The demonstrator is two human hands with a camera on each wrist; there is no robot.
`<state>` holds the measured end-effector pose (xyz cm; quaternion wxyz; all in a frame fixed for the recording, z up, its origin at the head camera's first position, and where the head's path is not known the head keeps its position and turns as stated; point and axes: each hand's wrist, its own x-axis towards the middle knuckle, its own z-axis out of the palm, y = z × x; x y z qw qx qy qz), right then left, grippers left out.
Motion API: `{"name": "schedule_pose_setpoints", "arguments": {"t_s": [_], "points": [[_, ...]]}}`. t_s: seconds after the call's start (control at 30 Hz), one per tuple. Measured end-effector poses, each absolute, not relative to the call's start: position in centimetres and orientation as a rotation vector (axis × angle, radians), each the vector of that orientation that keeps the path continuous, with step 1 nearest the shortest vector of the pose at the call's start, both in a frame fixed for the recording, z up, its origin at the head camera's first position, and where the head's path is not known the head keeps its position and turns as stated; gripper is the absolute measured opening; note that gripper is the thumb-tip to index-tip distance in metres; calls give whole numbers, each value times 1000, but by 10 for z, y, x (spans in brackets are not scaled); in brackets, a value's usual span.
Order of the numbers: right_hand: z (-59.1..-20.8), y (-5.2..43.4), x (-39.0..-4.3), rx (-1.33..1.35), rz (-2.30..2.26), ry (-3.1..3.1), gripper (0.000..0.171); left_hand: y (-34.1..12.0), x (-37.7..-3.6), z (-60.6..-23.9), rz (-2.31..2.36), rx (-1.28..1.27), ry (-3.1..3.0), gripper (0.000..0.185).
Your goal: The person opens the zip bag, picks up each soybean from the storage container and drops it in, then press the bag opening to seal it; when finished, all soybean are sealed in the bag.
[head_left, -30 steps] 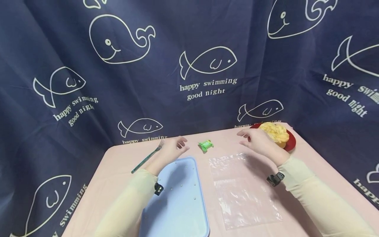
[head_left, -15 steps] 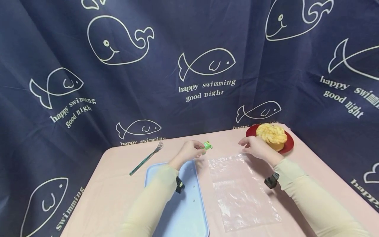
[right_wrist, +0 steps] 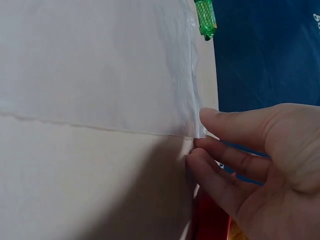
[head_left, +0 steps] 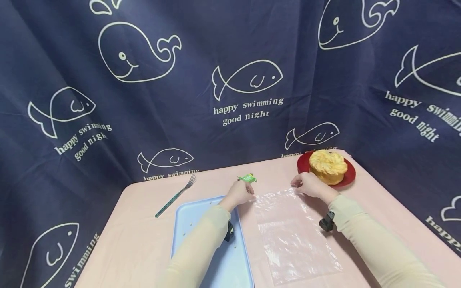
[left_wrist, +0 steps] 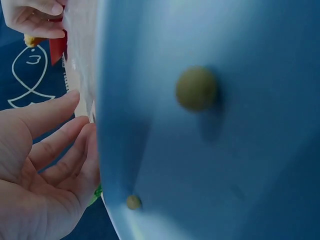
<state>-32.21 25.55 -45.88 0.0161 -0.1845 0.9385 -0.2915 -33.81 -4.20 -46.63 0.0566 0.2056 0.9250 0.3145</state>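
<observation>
A clear plastic bag [head_left: 297,236] lies flat on the pink table, right of a pale blue tray [head_left: 230,256]. My left hand [head_left: 239,195] reaches across the tray to the bag's far left corner. In the left wrist view its thumb stands apart from the bent fingers, whose tips are at the bag's edge. My right hand [head_left: 311,186] is at the far right corner. In the right wrist view that corner lies between the thumb and forefinger, with a small gap showing. A green wrapper [head_left: 248,178], crumpled-looking, lies just beyond my left hand.
A red plate [head_left: 304,162] with a yellow-topped round bread or cake [head_left: 327,166] stands at the far right, close to my right hand. A fork [head_left: 176,196] lies left of the tray. Several small round beads [left_wrist: 196,89] sit on the tray. A dark blue curtain [head_left: 201,132] hangs behind.
My left hand has moved right from beside the fork, past the green wrapper, to the bag's left corner. My right hand has come down slightly to the right corner.
</observation>
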Motion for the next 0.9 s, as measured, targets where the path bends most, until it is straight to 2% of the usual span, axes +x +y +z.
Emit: {"name": "schedule_pose_setpoints", "arguments": {"t_s": [0.43,0.9], "points": [[-471,256,-327,-596,-882,2984,12,-29,-333,-468,893,492,2836,18],[-462,261,-319,-585,-973,2988,19,-30,-333,-469,856,534,2832,19]]}}
